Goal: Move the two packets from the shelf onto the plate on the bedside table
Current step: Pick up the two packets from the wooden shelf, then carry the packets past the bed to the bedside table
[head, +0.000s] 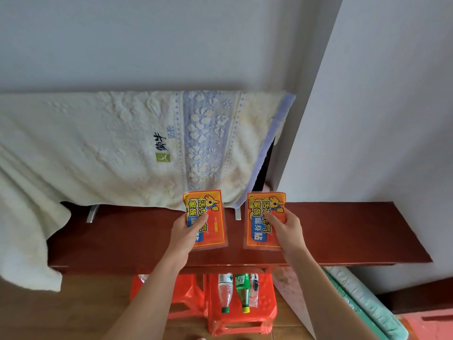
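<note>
White wall (171,40) fills the frame from 10 to 2 o'clock; a wall corner edge runs down from 1 o'clock toward centre. Cream towel (98,148) with a blue patterned band hangs across 9 to 12 o'clock, its lower hem draped over the back of the shelf. Dark red shelf (343,231) spans the middle band, 8 to 3 o'clock; front edge runs roughly level below the hands, right end cut off at an angle at 3 o'clock. Bare shelf surface lies open to the right of the hands and to the left below the towel hem.

Below the shelf front, at 6 o'clock: red plastic stool (245,325) carrying two bottles, clear bottle (225,293) and green bottle (242,290), lying side by side, caps toward the viewer. Rolled green mat (367,305) at 5 o'clock.

Left hand (186,231) pinches the left packet (210,222), thumb on its printed face, fingers behind; packet stands out at 1 o'clock from the grip. Right hand (286,227) pinches the right packet (259,222) likewise, packet at 11 o'clock from the grip. Both orange packets are upright over the shelf, apart from each other. Whether their lower edges touch the shelf, cannot tell.
</note>
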Demonstrator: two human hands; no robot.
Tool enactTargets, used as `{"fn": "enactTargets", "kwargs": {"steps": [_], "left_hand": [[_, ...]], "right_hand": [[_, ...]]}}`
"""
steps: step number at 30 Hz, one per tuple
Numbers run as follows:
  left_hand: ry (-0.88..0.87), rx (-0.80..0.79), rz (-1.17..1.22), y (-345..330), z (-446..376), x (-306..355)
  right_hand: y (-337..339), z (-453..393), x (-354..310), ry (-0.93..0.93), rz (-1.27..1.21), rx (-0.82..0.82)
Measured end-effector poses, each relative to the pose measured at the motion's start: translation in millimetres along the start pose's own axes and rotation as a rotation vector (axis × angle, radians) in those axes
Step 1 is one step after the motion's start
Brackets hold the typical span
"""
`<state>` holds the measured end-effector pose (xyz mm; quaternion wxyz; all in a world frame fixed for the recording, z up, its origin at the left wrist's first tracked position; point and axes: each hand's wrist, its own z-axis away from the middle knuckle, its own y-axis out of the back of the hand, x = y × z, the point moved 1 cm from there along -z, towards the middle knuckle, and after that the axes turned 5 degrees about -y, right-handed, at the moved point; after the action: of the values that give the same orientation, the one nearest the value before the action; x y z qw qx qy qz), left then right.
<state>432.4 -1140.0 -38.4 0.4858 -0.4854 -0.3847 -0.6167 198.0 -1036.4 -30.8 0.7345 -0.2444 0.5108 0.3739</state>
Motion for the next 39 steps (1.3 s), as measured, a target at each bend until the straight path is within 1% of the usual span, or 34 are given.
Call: {"fn": "enactTargets", "kwargs": {"steps": [5, 10, 13, 18, 21, 24, 30, 34, 39], "left_hand": [[-0.011, 0.063, 0.01, 7.7, 18.2, -1.3], [-0.031, 0.189, 0.013, 28.3, 41.2, -8.3], [-0.041, 0.32, 0.03, 53.8, 62.6, -16.8], [0.017, 0.563, 0.065, 108.5, 118.9, -30.0], [0.022, 0.702, 0.142, 139.1, 160.8, -37.3], [0.03, 0.833, 0.147, 170.1, 208.0, -43.0], [0.051, 1.132, 0.234, 229.2, 310.5, -58.5], [0.077, 1.296, 0.299, 264.7, 367.7, -72.0], [0.07, 1.415, 0.367, 314.1, 422.5, -91.5]], "right_hand": [[-0.8, 0.8, 1.7, 0.029, 0.009, -0.067], [-21.0, 0.2, 8.3, 0.034, 0.031, -0.192], [-49.0, 0.9, 16.7, 0.031, 0.073, -0.288], [-120.5, 26.0, 29.2, 0.033, 0.171, -0.519], [-166.9, 55.8, 32.6, 0.049, 0.227, -0.681], [-211.9, 90.6, 39.1, 0.038, 0.28, -0.83], [-300.8, 182.7, 62.7, 0.0, 0.364, -1.121], [-346.6, 246.7, 83.3, 0.017, 0.43, -1.257], [-397.6, 320.0, 107.1, 0.007, 0.508, -1.368]]}}
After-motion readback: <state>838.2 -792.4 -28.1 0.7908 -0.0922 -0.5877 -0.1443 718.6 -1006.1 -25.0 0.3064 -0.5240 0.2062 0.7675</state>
